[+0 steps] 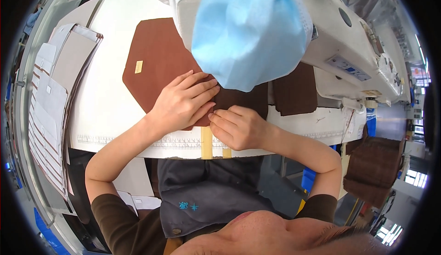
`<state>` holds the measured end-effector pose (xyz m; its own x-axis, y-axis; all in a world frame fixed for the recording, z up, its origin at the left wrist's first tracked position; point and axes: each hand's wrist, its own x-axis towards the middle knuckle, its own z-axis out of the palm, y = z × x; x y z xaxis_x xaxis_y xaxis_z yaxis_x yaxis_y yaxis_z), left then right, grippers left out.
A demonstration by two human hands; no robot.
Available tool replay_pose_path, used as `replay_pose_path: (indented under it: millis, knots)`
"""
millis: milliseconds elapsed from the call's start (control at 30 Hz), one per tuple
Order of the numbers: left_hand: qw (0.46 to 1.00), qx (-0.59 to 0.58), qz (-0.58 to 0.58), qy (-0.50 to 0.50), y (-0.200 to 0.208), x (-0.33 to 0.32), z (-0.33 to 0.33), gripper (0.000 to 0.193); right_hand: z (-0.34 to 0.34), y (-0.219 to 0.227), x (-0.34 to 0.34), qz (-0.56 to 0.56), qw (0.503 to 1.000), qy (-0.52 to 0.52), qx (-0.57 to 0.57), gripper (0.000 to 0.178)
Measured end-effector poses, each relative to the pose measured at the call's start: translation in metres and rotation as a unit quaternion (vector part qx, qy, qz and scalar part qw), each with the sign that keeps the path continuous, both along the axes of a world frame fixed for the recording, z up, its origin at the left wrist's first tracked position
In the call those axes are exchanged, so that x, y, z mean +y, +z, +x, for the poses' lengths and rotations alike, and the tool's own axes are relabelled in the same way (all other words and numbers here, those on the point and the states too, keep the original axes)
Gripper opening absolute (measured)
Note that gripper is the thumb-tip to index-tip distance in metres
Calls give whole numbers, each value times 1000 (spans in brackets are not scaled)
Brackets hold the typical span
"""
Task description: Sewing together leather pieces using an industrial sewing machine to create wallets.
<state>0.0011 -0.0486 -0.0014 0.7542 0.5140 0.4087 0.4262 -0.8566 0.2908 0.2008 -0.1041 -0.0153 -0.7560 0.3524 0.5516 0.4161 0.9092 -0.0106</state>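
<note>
A reddish-brown flat panel (154,57) with a small pale yellow label lies on the white table of a sewing machine (330,44). Next to it, partly overlapped at the seam, is a dark brown fabric piece (248,102). My left hand (183,101) rests on the reddish-brown panel, its fingers stretched toward the join. Close by, my right hand (240,125) has curled fingers pinched at the near edge where the two pieces meet. A light blue cloth cover (250,30) hangs over the machine's head and hides the needle area.
Several grey-white panels (50,99) are stacked at the left. More dark brown fabric (295,89) lies beneath the machine arm, and a dark brown stack (372,165) sits at far right. A printed ruler strip (138,143) and yellow tape (207,142) run along the table's front.
</note>
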Motion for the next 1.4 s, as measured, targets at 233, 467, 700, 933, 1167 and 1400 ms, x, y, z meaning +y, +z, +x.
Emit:
replay_pose_path:
  millis: [233, 467, 700, 933, 1167, 1400]
  knots:
    - [997, 16, -45, -65, 9, 9, -15, 23, 6, -1, 18, -6, 1000, -24, 2, 10]
    - [983, -42, -65, -169, -1, 30, -27, 19, 2, -3, 40, 47, 995, -54, 62, 7]
    - [987, -26, -45, -150, 7, 47, -22, 24, 4, -12, 57, 56, 991, -76, 96, 7]
    - [987, -65, -21, -146, -4, 70, -22, 16, 18, 37, 42, -167, 969, -164, -83, 22]
    - [988, -70, -13, -140, -2, 81, -16, 14, 16, 10, 45, 72, 959, -226, -158, 27]
    - [993, -47, -55, -97, 8, 78, -14, 21, 20, 8, 31, 11, 972, -218, -84, 23]
